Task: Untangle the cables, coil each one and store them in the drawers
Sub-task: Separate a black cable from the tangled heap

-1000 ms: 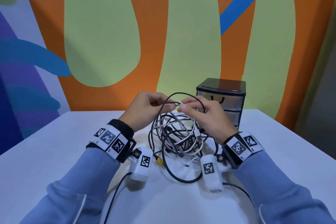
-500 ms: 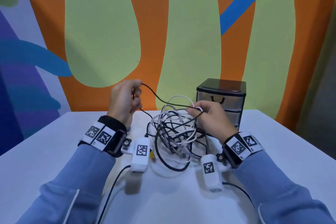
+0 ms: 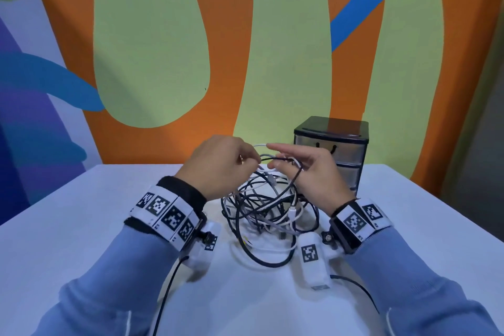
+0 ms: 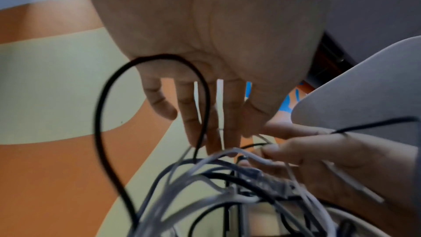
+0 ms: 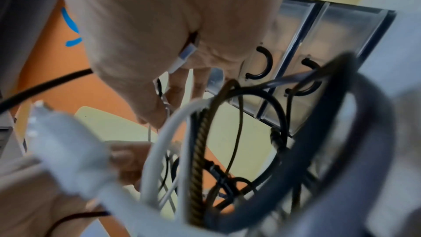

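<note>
A tangle of black, white and grey cables (image 3: 266, 213) lies on the white table (image 3: 81, 226), its top lifted between my hands. My left hand (image 3: 246, 161) has curled fingers that pinch a thin black cable (image 4: 100, 114), which loops slack past the palm. My right hand (image 3: 281, 157) is just right of it, fingertips almost touching, and pinches a white cable (image 3: 260, 145); a white plug (image 5: 185, 56) is tucked in its palm. The small black drawer unit (image 3: 331, 150) stands behind my right hand with its clear drawers pushed in.
The painted wall runs close behind the table's far edge. Wrist camera cords trail over the table toward me (image 3: 169, 289). The table's right edge lies just beyond the drawer unit.
My left hand came back down from the upper left to meet the right hand over the tangle. The black cable it had stretched taut now hangs slack.
</note>
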Available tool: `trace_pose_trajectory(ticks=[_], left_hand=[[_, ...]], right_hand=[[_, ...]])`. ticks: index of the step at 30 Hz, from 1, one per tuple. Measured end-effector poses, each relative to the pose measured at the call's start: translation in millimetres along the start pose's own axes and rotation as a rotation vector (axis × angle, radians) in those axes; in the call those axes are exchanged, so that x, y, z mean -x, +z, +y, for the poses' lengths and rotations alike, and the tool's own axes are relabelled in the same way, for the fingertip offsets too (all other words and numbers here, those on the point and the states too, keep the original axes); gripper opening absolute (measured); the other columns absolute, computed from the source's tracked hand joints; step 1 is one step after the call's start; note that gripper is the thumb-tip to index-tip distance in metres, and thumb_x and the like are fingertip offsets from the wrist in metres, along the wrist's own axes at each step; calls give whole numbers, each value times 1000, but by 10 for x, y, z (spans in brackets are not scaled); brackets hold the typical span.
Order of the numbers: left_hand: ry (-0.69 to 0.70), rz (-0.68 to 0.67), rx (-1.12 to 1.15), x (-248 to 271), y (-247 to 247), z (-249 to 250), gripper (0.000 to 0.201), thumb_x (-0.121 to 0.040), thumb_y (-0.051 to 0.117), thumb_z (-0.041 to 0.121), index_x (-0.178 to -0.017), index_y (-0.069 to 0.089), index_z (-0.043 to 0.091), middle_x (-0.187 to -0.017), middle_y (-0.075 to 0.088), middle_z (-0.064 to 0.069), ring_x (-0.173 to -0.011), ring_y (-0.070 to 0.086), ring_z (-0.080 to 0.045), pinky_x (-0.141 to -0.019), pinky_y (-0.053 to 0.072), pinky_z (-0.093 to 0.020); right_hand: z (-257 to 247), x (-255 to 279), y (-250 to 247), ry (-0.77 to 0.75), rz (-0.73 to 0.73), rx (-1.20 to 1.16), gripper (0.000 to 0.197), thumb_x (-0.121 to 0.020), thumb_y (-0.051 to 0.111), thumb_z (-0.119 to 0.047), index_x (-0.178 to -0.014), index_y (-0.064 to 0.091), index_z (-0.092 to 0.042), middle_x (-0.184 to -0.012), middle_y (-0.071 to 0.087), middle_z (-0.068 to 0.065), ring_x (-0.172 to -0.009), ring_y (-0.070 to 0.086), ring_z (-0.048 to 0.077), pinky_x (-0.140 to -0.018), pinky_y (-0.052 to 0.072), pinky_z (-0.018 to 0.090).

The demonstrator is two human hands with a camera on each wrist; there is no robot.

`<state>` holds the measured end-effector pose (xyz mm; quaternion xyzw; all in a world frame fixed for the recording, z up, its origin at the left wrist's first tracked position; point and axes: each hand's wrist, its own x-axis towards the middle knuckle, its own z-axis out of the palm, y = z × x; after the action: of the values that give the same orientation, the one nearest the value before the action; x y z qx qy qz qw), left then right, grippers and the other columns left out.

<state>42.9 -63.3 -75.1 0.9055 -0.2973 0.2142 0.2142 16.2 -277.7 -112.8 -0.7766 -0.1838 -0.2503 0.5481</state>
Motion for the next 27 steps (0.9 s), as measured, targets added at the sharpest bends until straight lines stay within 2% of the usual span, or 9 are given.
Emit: trace_pose_trajectory(ticks=[2,4,6,10,15,18,21,23,27], left_hand=[[12,-82,33,16,60,60,19,-97,64,50,-85,78,44,-72,67,10,-68,58,-10,-60,43,-32],[44,-87,91,14,127,41,23,-95,72,45,-73,68,46,-62,61,5,-61,51,-15,-57,36,-34],[5,-34,182,4,148,8,11,-94,76,42,-87,68,39,-66,66,6,-65,59,-14,-60,44,-36],[-13,21,262,-17,170,-28,30,-92,75,54,-111,71,31,-71,71,3,-68,64,-10,-66,48,-35],[22,89,319,-3,102,-21,25,-87,82,50,-82,76,26,-66,66,1,-60,53,-14,-60,41,-35],[7,160,399,-9,50,-76,27,-88,83,45,-75,74,24,-58,54,8,-54,42,-9,-54,31,-28],[-69,303,425,-52,9,-185,32,-90,81,43,-70,66,24,-56,50,12,-56,44,-13,-57,35,-31],[-146,453,419,-82,-39,-271,34,-93,79,40,-71,61,20,-60,50,10,-59,45,-15,-59,36,-32],[-226,662,484,-71,-130,-368,30,-99,73,34,-80,61,14,-72,54,5,-67,49,-16,-65,41,-32]], right_hand=[[-34,15,24,12,-19,-19,15,-92,80,-26,-107,84,-23,-97,81,-5,-103,75,10,-99,56,35],[-67,30,36,18,-34,-41,13,-90,82,-29,-98,85,-20,-88,81,-4,-93,77,13,-93,59,39],[-73,38,36,14,-30,-40,13,-86,86,-27,-99,85,-22,-91,81,-6,-95,76,11,-96,58,41],[-47,27,31,25,-39,-123,36,-86,86,-19,-121,78,-23,-110,80,-6,-111,73,12,-105,55,45],[-30,21,27,11,-54,-122,29,-89,84,-21,-118,80,-24,-111,80,-4,-111,73,15,-105,55,48],[-45,11,44,-28,-28,-117,24,-96,76,-19,-119,79,-25,-104,81,-3,-110,72,15,-103,54,41],[64,-51,33,7,113,-94,22,-97,74,-17,-113,79,-31,-81,78,1,-80,70,25,-86,51,34],[135,-76,-22,27,181,-46,23,-100,69,-10,-112,80,-25,-68,63,-4,-64,58,13,-75,52,30],[148,-88,-59,96,190,-14,29,-103,59,-5,-112,80,-22,-71,45,11,-60,42,16,-61,46,14]])
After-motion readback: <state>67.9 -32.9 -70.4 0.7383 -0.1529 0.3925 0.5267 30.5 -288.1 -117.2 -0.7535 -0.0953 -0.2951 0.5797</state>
